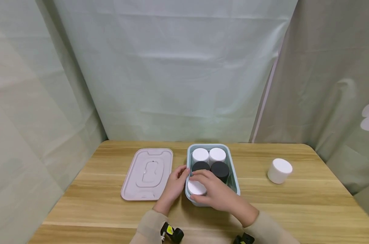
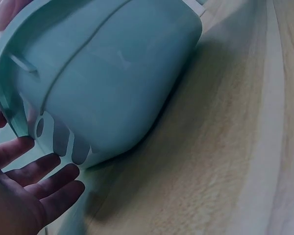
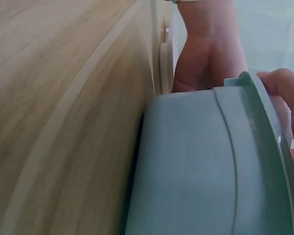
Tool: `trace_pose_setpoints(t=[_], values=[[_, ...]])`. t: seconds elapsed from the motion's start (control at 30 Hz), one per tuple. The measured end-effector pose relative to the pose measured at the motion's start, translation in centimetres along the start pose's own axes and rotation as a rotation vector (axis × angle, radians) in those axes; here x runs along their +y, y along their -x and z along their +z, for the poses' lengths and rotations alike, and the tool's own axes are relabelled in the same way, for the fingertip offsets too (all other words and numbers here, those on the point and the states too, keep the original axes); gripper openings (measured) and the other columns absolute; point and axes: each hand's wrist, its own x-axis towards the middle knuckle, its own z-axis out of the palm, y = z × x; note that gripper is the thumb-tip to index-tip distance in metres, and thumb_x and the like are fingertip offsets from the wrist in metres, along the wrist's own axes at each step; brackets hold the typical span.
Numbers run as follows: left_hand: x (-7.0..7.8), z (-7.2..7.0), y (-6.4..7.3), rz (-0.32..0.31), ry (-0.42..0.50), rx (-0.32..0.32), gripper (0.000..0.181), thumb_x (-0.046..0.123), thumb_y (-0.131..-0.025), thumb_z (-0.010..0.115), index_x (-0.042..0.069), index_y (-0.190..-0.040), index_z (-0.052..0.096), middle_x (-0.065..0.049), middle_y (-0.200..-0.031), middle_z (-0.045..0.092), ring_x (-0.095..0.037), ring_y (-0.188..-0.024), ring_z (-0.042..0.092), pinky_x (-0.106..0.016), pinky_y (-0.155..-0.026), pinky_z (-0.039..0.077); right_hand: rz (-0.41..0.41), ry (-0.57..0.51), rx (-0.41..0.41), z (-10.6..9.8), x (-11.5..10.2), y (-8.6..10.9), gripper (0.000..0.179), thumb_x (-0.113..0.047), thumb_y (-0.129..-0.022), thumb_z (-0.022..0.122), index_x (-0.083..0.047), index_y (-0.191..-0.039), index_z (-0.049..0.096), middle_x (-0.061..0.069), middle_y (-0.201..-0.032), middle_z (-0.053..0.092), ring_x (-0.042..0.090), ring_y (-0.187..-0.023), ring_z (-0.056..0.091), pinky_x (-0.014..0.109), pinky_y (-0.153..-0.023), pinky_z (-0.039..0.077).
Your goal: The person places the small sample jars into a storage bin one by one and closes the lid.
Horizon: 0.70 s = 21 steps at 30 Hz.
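Note:
A light blue storage bin [image 1: 234, 176] holds two white-topped jars [image 1: 217, 155] at its far end and two black-topped jars [image 1: 220, 169] in the middle. In its near left corner is another white jar [image 1: 197, 187]. My right hand [image 1: 216, 191] grips that jar from above, fingers on its far side and thumb on its near side. My left hand [image 1: 175, 184] touches the bin's left side, fingers straight and spread by the slotted handle in the left wrist view. The right wrist view has the bin's outer wall [image 3: 186, 161] and my right thumb by the rim.
Left of the bin, a pale pink lid [image 1: 149, 195] lies flat on the wooden table [image 1: 99, 189]. A separate white jar [image 1: 280, 171] stands on the right side. Pale curtains [image 1: 178, 74] hang behind and beside the table.

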Motion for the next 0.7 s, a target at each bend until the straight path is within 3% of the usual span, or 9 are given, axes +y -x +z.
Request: trace_pose_setpoints(t=[0.37,0.7], values=[[0.3,-0.1,0.2,0.014,0.003,0.011,0.041,0.033,-0.097,0.052,0.004,-0.125,0.058,-0.012,-0.111,0.064,-0.018,-0.1,0.057,-0.03,-0.087,0.047,0.027,0.113,-0.04,0.5,0.1,0.1,0.041,-0.045,-0.091,0.058,-0.013,-0.116,0.064,0.003,-0.128,0.058,0.017,-0.124,0.05,0.035,-0.101,0.044],[0.2,0.1,0.1,0.017,0.005,0.017,0.04,0.032,-0.097,0.052,0.003,-0.124,0.058,-0.013,-0.113,0.064,-0.02,-0.103,0.057,-0.032,-0.09,0.047,-0.015,0.134,0.038,-0.2,0.5,0.8,0.04,-0.043,-0.088,0.063,-0.013,-0.115,0.065,0.003,-0.128,0.06,0.018,-0.121,0.053,0.037,-0.099,0.045]])
